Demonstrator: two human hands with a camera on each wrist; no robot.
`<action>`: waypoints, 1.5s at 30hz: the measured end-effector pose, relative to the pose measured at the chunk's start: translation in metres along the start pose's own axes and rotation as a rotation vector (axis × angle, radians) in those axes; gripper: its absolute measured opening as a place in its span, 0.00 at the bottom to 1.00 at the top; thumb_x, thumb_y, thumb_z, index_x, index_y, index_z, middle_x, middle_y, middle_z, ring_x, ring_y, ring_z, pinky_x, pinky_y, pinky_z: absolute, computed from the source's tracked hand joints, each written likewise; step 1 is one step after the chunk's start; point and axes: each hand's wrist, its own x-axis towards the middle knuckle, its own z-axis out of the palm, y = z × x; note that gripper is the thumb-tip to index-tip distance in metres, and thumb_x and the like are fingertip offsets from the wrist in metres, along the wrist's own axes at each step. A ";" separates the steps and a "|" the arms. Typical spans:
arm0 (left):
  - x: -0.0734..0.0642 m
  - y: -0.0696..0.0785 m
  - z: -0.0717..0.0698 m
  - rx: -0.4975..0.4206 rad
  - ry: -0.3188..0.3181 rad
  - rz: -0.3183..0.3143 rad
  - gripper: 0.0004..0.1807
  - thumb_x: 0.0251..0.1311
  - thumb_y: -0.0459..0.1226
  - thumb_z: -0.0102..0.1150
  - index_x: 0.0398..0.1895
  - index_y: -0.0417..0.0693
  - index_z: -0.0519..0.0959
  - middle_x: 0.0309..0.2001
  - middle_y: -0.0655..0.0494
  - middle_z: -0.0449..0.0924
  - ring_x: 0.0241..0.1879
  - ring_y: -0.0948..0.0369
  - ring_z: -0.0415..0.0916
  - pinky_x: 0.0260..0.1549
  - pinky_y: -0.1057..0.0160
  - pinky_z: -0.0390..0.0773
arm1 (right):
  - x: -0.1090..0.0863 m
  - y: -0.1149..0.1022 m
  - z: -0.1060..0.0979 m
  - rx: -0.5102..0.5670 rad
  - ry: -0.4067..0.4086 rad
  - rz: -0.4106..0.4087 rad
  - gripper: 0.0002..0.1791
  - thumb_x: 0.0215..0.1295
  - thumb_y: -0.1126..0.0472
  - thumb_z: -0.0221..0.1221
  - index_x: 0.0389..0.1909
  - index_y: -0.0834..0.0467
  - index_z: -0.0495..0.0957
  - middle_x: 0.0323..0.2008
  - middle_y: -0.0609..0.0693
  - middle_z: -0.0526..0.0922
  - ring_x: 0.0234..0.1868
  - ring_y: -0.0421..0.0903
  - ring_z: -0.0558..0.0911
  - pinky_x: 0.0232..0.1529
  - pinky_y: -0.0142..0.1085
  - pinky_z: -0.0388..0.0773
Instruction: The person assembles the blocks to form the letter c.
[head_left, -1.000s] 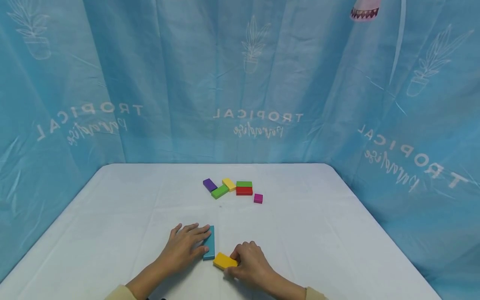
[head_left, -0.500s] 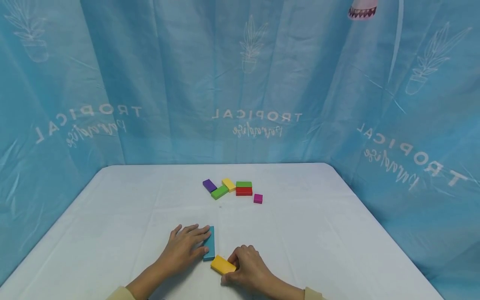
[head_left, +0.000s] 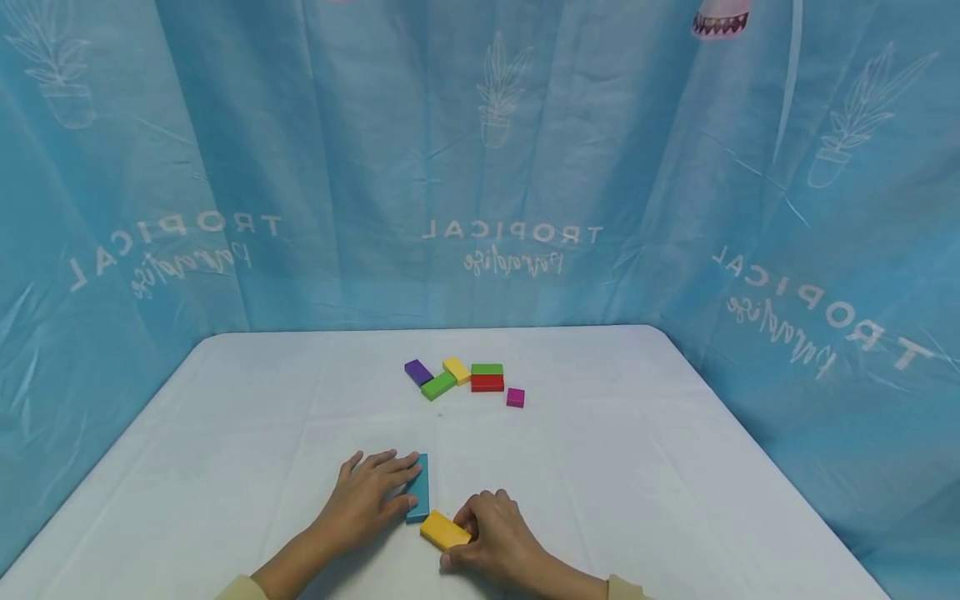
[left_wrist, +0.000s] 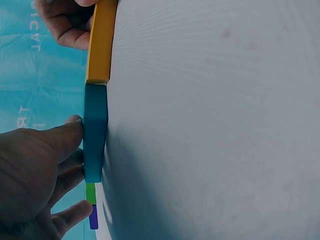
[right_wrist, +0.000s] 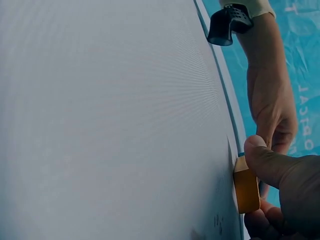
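My left hand [head_left: 363,498] rests its spread fingers and thumb on a blue rectangular block [head_left: 422,490] lying lengthwise away from me. My right hand [head_left: 501,535] pinches a yellow rectangular block [head_left: 444,530] between thumb and fingers. That yellow block sits angled, its far left corner right at the blue block's near end. In the left wrist view the two blocks, yellow [left_wrist: 101,45] and blue [left_wrist: 95,134], meet end to end. The right wrist view shows the thumb [right_wrist: 270,162] on top of the yellow block [right_wrist: 246,192].
Farther back on the white table [head_left: 600,467] lie a purple block [head_left: 418,372], a green block [head_left: 438,385], a pale yellow block [head_left: 457,370], another green block [head_left: 487,368] behind a red block [head_left: 487,383], and a small magenta block [head_left: 516,397]. A blue curtain [head_left: 390,167] surrounds the table.
My right hand has drawn the yellow block slightly toward me and to the left, mostly in the first half second. The left hand and the blue block have stayed in place.
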 end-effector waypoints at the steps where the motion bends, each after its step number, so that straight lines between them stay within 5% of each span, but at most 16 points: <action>1: 0.000 0.000 0.000 0.001 0.001 0.000 0.25 0.58 0.46 0.66 0.58 0.50 0.79 0.62 0.58 0.73 0.64 0.48 0.64 0.61 0.33 0.48 | 0.000 0.000 0.000 -0.002 0.001 -0.002 0.21 0.43 0.46 0.76 0.34 0.51 0.80 0.23 0.42 0.69 0.28 0.41 0.64 0.30 0.34 0.60; 34: 0.001 0.002 0.001 0.015 0.008 -0.010 0.25 0.57 0.47 0.66 0.58 0.49 0.79 0.62 0.57 0.74 0.64 0.47 0.64 0.61 0.33 0.48 | -0.002 -0.003 0.004 -0.061 -0.021 -0.022 0.23 0.40 0.42 0.76 0.30 0.50 0.78 0.21 0.39 0.69 0.28 0.40 0.64 0.30 0.33 0.61; 45: 0.000 0.001 0.002 0.013 0.032 0.009 0.25 0.57 0.46 0.66 0.57 0.48 0.79 0.61 0.57 0.74 0.63 0.47 0.64 0.61 0.33 0.49 | -0.003 -0.002 0.003 0.019 -0.044 -0.022 0.22 0.44 0.47 0.75 0.36 0.51 0.79 0.22 0.40 0.69 0.28 0.41 0.64 0.28 0.33 0.61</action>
